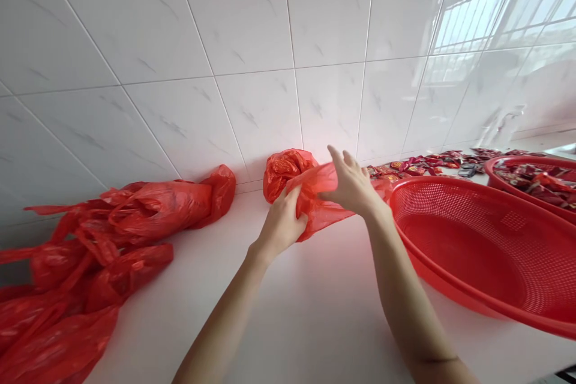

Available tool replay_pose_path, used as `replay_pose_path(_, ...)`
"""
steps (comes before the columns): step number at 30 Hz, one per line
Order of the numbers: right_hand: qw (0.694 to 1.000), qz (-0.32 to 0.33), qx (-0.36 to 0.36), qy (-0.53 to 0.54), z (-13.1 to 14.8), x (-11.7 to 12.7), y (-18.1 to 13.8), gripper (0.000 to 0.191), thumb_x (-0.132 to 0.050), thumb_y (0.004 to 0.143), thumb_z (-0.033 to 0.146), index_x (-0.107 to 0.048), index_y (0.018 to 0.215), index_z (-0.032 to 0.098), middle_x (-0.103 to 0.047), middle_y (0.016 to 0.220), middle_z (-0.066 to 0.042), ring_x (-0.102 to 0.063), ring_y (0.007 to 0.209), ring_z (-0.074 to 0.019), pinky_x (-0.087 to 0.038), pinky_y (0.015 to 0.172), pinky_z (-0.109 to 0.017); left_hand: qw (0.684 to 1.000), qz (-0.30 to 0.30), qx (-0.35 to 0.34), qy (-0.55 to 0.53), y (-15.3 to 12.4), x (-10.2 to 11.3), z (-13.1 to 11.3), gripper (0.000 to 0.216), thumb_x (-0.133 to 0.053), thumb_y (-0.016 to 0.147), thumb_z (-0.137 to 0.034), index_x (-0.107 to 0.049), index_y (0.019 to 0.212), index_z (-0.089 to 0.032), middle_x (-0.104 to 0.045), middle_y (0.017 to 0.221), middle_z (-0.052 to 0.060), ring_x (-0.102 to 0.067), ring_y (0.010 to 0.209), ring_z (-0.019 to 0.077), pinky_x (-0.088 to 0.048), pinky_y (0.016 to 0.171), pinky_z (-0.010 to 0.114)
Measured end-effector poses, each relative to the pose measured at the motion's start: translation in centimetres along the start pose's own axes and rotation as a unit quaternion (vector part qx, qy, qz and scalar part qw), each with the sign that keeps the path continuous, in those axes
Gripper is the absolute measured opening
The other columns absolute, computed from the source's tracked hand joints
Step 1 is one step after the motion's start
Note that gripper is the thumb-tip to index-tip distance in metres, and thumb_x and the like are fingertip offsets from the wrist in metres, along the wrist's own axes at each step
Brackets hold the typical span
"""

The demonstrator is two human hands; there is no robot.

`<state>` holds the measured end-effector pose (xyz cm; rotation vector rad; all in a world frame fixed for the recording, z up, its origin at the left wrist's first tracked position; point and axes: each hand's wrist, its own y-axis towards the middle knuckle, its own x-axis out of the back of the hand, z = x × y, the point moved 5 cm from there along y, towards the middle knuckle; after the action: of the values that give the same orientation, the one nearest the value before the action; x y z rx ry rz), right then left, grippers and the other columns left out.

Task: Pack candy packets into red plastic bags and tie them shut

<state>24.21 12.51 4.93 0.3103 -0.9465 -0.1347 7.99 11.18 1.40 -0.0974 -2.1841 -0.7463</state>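
At the frame's centre, the left hand [282, 221] has its fingers closed on a thin red bag [324, 216] over the bench [292, 318], presumably to steady such flimsy film. Across from it the right hand [355, 189] holds its fingers spread, tips raised (whether they touch the plastic, I can't tell), and both forearms [229, 312] slant inward from the lower edge.
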Motion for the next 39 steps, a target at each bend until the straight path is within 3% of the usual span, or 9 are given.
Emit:
replay_pose_path(3, 0.998, 0.041, -0.035, 0.01, -0.9, -2.9, 1.8, 0.095, -0.078, 0.077, 0.028, -0.029, 0.157, 0.018, -0.052, 0.147, -0.025, -0.055, 0.131, -0.0383, -0.046, 0.101, -0.049, 0.998, -0.048, -0.048, -0.017, -0.1, 1.2, -0.7, 0.045, -0.051, 0.076, -0.002, -0.062, 0.116, -0.02, -0.071, 0.099, 0.005, -0.063, 0.072, 0.0157, -0.054, 0.066, 0.027)
replay_pose_path(5, 0.998, 0.037, -0.042, 0.028, -1.6, -4.0, 2.7, 0.072, -0.073, 0.079, 0.023, -0.048, 0.146, 0.018, -0.068, 0.126, -0.018, -0.067, 0.11, -0.0314, -0.051, 0.084, -0.037, 0.995, -0.064, -0.068, -0.025, -0.3, 1.7, -1.1, 0.028, -0.053, 0.078, -0.005, -0.063, 0.099, -0.02, -0.069, 0.091, 0.003, -0.061, 0.069, 0.0147, -0.053, 0.063, 0.026)
replay_pose_path(9, 0.997, -0.002, -0.076, 0.018, -3.2, -3.9, 3.4, 0.034, -0.059, 0.077, 0.007, -0.073, 0.105, 0.021, -0.076, 0.1, -0.013, -0.069, 0.092, -0.0289, -0.047, 0.07, -0.032, 0.994, -0.094, -0.055, 0.022, -0.3, 2.2, -0.6, 0.023, -0.059, 0.082, -0.012, -0.062, 0.103, -0.021, -0.067, 0.113, 0.007, -0.067, 0.094, 0.0211, -0.058, 0.079, 0.032)
replay_pose_path(16, 0.974, -0.136, -0.18, 0.012, -6.6, 0.7, 2.9, 0.042, -0.055, 0.07, 0.004, -0.076, 0.102, 0.021, -0.073, 0.096, -0.015, -0.066, 0.092, -0.0336, -0.046, 0.071, -0.038, 0.975, -0.102, 0.064, 0.185, 0.7, 4.0, 4.0, 0.051, -0.052, 0.073, 0.001, -0.07, 0.114, -0.024, -0.062, 0.121, 0.011, -0.069, 0.1, 0.0293, -0.06, 0.085, 0.041)
replay_pose_path(23, 0.973, -0.171, -0.13, 0.085, -7.0, 1.9, 2.8, 0.052, -0.048, 0.062, 0.003, -0.074, 0.103, 0.02, -0.075, 0.099, -0.011, -0.066, 0.09, -0.0291, -0.049, 0.068, -0.035, 0.978, -0.098, 0.101, 0.155, 0.4, 4.8, 4.5, 0.049, -0.065, 0.077, -0.009, -0.068, 0.125, -0.022, -0.051, 0.141, 0.016, -0.058, 0.128, 0.0381, -0.053, 0.104, 0.053)
replay_pose_path(27, 0.974, -0.166, -0.092, 0.122, -5.8, 1.6, 2.6, 0.049, -0.046, 0.058, 0.003, -0.074, 0.095, 0.02, -0.075, 0.094, -0.01, -0.066, 0.088, -0.0281, -0.049, 0.069, -0.034, 0.964, -0.223, -0.02, 0.14, -0.4, 5.5, 0.8, 0.038, -0.068, 0.084, -0.018, -0.071, 0.121, -0.024, -0.041, 0.153, 0.013, -0.042, 0.143, 0.039, -0.042, 0.115, 0.056)
replay_pose_path(31, 0.973, -0.143, -0.058, 0.174, -4.3, 1.1, 2.5, 0.045, -0.046, 0.055, 0.006, -0.073, 0.09, 0.019, -0.073, 0.086, -0.008, -0.065, 0.081, -0.0265, -0.047, 0.067, -0.033, 0.906, -0.362, -0.196, 0.095, -2.4, 5.2, -3.6, 0.026, -0.059, 0.089, -0.011, -0.075, 0.101, -0.027, -0.062, 0.126, 0.007, -0.062, 0.118, 0.0258, -0.053, 0.102, 0.043)
replay_pose_path(34, 0.972, -0.117, -0.04, 0.201, -3.2, 0.6, 2.4, 0.045, -0.046, 0.054, 0.008, -0.073, 0.087, 0.018, -0.072, 0.079, -0.005, -0.062, 0.073, -0.0233, -0.045, 0.063, -0.031, 0.924, -0.291, -0.248, 0.027, -2.6, 2.8, -5.0, 0.03, -0.053, 0.092, -0.007, -0.073, 0.103, -0.026, -0.071, 0.103, 0.004, -0.069, 0.092, 0.0178, -0.058, 0.082, 0.03)
replay_pose_path(39, 0.966, -0.054, 0.028, 0.253, -1.2, 0.1, 1.8, 0.041, -0.045, 0.054, 0.009, -0.074, 0.082, 0.018, -0.071, 0.076, -0.003, -0.06, 0.07, -0.02, -0.042, 0.059, -0.028, 0.993, -0.102, -0.057, -0.001, -0.7, -1.7, -1.8, 0.04, -0.04, 0.097, -0.01, -0.061, 0.129, -0.019, -0.071, 0.115, 0.012, -0.069, 0.108, 0.0247, -0.059, 0.087, 0.037)
